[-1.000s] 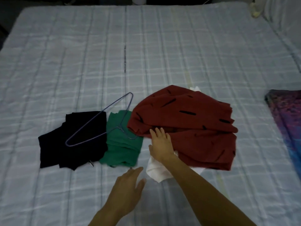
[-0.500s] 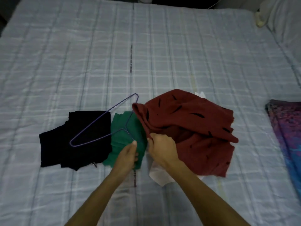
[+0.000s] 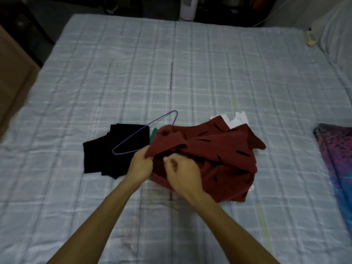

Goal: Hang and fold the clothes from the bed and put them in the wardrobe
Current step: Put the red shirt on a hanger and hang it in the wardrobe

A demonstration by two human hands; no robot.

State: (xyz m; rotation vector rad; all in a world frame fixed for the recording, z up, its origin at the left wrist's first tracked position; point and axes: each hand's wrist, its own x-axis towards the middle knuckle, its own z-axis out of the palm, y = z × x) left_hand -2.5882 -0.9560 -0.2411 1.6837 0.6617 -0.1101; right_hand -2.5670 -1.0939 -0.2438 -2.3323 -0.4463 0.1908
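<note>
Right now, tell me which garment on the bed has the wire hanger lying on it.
The black garment, left of the pile: the purple hanger lies across it. The red garment beside it is in both hands instead.

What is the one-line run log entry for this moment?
left hand: grips dark red black-dashed cloth garment | right hand: grips it | thin purple wire hanger: untouched

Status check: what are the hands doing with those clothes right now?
Left hand and right hand both gripping the red shirt. Shirt bunched, overlapping the green garment. Hanger loose on the black garment.
</note>
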